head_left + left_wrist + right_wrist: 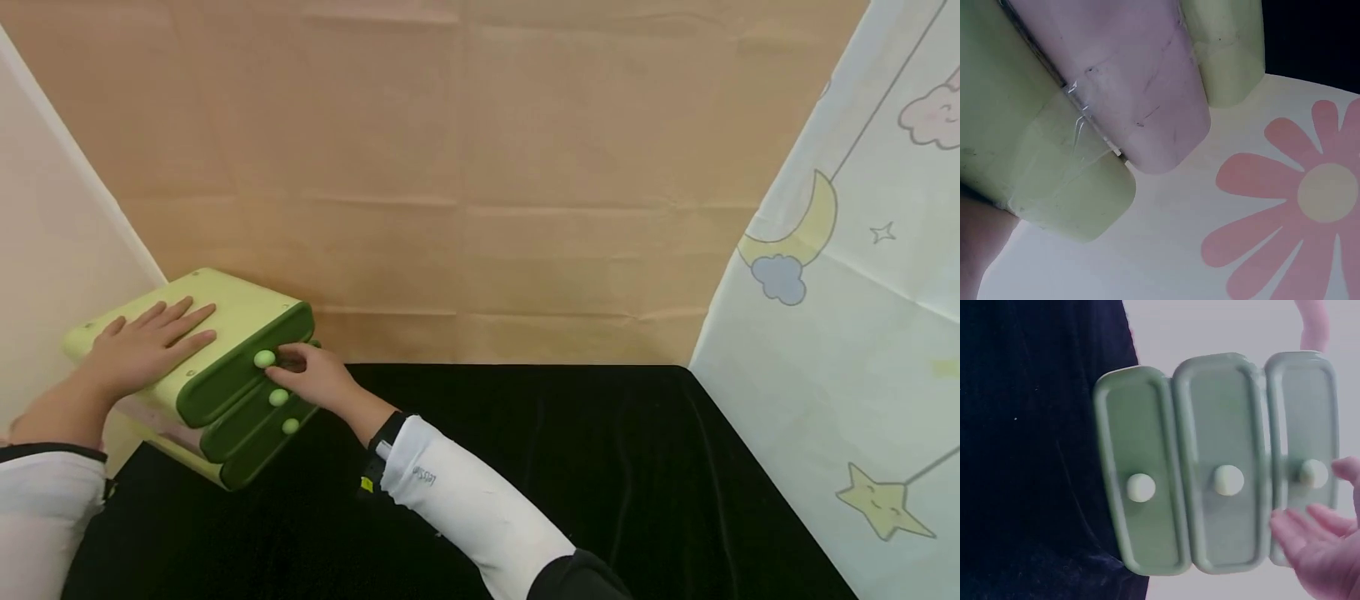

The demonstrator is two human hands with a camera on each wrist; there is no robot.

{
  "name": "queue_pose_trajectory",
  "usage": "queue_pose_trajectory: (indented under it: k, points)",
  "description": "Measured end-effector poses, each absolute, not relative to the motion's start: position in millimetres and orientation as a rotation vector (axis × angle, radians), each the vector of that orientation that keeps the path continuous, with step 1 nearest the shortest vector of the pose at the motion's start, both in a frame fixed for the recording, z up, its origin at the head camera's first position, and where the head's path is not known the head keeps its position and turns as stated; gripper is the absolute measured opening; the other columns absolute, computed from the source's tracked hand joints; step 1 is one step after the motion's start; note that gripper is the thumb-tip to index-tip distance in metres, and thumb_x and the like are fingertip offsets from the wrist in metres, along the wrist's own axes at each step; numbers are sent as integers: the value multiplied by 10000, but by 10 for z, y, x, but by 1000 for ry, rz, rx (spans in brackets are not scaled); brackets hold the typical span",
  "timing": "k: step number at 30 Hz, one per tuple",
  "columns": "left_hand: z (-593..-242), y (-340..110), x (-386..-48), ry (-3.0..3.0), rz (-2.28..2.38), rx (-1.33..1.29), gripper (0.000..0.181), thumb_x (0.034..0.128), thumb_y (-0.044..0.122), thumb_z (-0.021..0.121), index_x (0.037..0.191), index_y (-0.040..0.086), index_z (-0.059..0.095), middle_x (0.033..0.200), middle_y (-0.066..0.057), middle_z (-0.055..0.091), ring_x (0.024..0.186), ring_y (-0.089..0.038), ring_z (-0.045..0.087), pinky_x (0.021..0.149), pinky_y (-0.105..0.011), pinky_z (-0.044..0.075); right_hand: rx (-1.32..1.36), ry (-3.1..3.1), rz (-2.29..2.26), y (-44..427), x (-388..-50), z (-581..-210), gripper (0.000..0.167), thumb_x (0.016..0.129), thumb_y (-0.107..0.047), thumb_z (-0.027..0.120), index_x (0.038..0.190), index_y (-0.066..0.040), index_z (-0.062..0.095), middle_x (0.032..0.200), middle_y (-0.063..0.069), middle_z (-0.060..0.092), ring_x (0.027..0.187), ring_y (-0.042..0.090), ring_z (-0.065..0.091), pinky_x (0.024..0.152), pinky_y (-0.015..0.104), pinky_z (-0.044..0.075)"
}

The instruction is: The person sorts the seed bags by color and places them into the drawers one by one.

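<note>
A small three-drawer cabinet [240,296] with a pale yellow-green top stands at the left of the table. Its drawer fronts are dark green, each with a round light-green knob. My left hand [142,354] rests on the cabinet's top, palm down with fingers spread. Beside the top drawer's knob [264,359] is my right hand [318,379], thumb and fingers apart. In the right wrist view that right hand [1329,550] is near the top knob [1314,474], without a visible grip on it. The middle knob [1229,480] and bottom knob [1141,487] show too.
Black cloth [525,475] covers the table. A brown paper-like backdrop [450,167] hangs behind, and a white panel with moon and star drawings [825,350] stands on the right. The left wrist view shows the cabinet's side, with a pinkish middle section [1147,112], and a flower print [1327,192].
</note>
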State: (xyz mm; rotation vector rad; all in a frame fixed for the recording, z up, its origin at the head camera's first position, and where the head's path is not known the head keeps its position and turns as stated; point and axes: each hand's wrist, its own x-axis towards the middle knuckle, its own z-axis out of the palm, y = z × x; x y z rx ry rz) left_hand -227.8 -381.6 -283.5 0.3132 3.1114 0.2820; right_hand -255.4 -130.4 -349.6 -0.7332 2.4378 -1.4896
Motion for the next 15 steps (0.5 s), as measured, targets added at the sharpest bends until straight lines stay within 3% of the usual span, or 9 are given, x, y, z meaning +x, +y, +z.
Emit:
queue_pose_trajectory:
  k: [9, 15]
  points:
    - [-2953, -3707, -2213, 3326, 579, 178, 583, 1057, 342, 220, 1458, -70, 318, 1489, -362, 255, 1389, -553, 167, 1097, -704, 46, -543, 2492, -1498, -311, -2691, -3634, 506, 994, -380, 528, 1437, -145, 457, 1415, 79, 530, 1281, 252, 522, 1024, 386, 470]
    - [-2994, -3466, -1998, 3322, 1250, -44, 565, 1050, 337, 276, 1510, 10, 252, 1526, -343, 207, 1394, -568, 147, 1124, -689, 83, -465, 2645, -1450, 591, -2754, -3774, 500, 1013, -380, 485, 1465, -177, 418, 1483, 129, 446, 1356, 340, 428, 1089, 524, 382]
